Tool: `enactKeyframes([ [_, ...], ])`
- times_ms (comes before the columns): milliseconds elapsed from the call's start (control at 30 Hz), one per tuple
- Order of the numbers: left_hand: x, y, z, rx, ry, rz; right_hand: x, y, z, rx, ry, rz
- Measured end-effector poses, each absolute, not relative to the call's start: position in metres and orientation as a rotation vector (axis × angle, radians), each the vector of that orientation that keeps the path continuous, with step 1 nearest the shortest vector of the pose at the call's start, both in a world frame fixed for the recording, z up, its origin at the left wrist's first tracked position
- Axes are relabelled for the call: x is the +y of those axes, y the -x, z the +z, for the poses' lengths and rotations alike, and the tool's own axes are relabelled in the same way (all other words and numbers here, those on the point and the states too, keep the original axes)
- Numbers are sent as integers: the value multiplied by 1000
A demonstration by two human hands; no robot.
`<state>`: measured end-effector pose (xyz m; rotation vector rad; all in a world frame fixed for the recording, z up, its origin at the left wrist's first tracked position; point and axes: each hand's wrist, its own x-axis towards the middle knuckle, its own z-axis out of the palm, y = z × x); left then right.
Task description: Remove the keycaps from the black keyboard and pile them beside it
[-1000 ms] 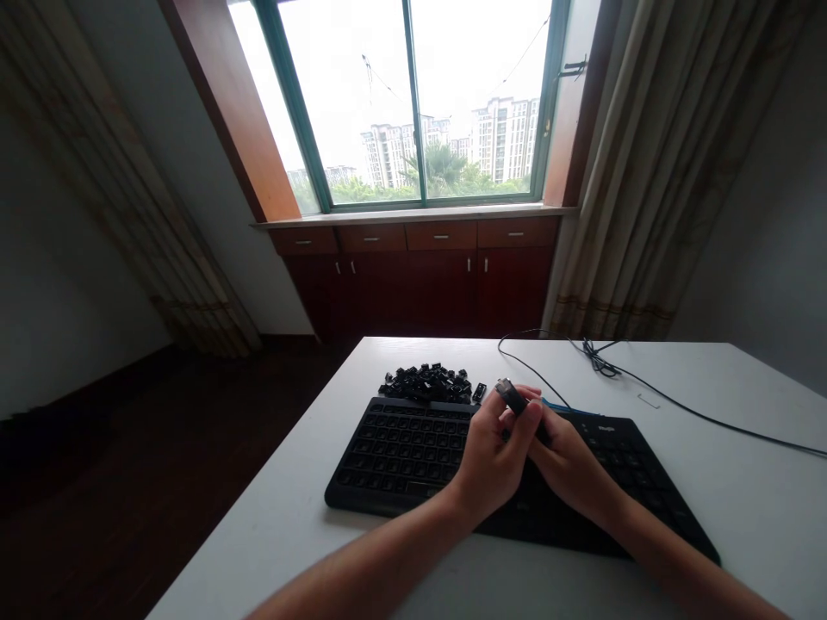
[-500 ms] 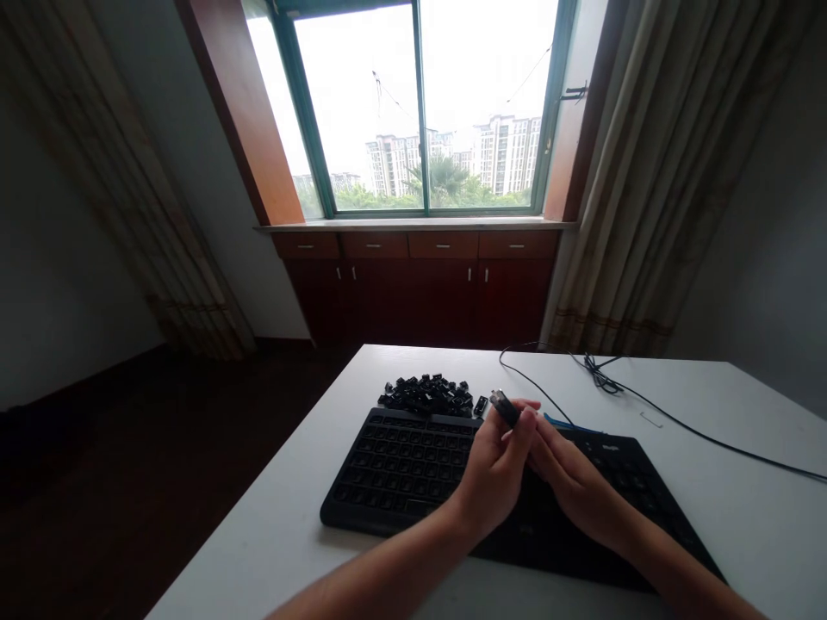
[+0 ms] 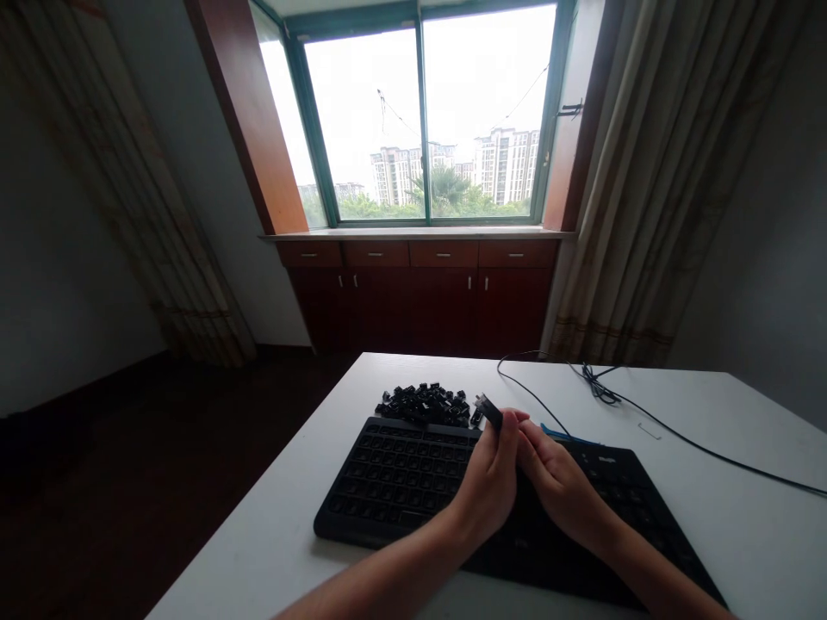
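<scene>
My left hand (image 3: 489, 482) is closed, its thumb and fingers pinching a small oblong black piece (image 3: 490, 410) with a pale end that sticks out towards the upper left. The piece's exact kind does not show. Against it, my right hand (image 3: 562, 482) is closed too, its fingertips meeting the left ones; what they hold is hidden. Both hands hover over a black keyboard (image 3: 381, 469), whose left part has its keycaps off and shows bare sockets. My forearms and hands cover much of its middle. Just behind it lies a heap of loose black keycaps (image 3: 423, 403).
The keyboard lies on a white table (image 3: 258, 534). A thin blue item (image 3: 565, 436) lies behind the keyboard. Its black cable (image 3: 698, 445) runs right from a tied bundle (image 3: 600, 386). A small bent wire (image 3: 649, 431) lies at right. Beyond are a cabinet (image 3: 419, 310) and window.
My view has tilted slightly up. Both hands have shifted a little left together, and the black piece now points more to the left. The grip on it continues.
</scene>
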<state>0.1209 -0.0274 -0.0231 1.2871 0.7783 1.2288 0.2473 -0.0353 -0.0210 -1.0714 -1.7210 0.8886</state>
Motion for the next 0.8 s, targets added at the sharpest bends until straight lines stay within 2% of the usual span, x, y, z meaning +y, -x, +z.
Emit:
enactKeyframes([
  [800,-30,-120,-23,707,-1377,1263,-40,-253,-19,-1712,1035,872],
])
